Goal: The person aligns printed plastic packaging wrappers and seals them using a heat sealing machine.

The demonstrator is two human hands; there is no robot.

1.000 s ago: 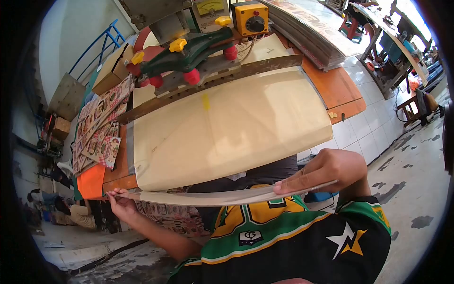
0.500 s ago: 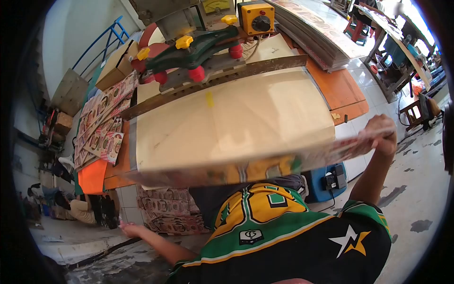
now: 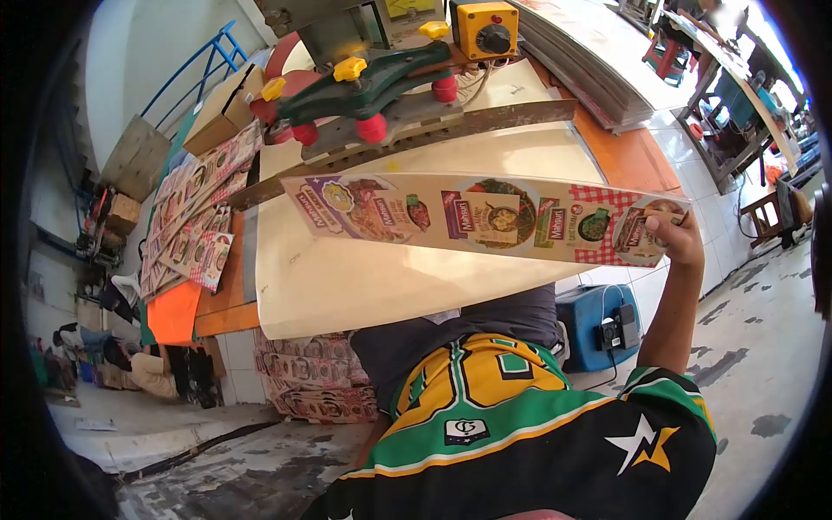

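My right hand (image 3: 680,234) is closed around the right end of a long printed cardboard strip (image 3: 440,215). The strip hangs tilted above a cream sheet (image 3: 364,299), with its food pictures and lettering facing me. Its left end is free, just in front of the metal bar (image 3: 555,113) of a machine. My left hand is out of view, low behind my body; only a bit of the arm shows.
The machine has a green clamp frame (image 3: 364,87) with yellow knobs and a yellow control box (image 3: 485,30). Printed strips (image 3: 195,251) lie heaped at the left, beside an orange sheet (image 3: 172,312). Printed bundles (image 3: 316,377) stand below the table; flat boards (image 3: 598,69) are stacked behind.
The strip has risen from the table's front edge to over the cream sheet, its printed face now showing. My left hand, earlier at the lower left, has dropped out of view.
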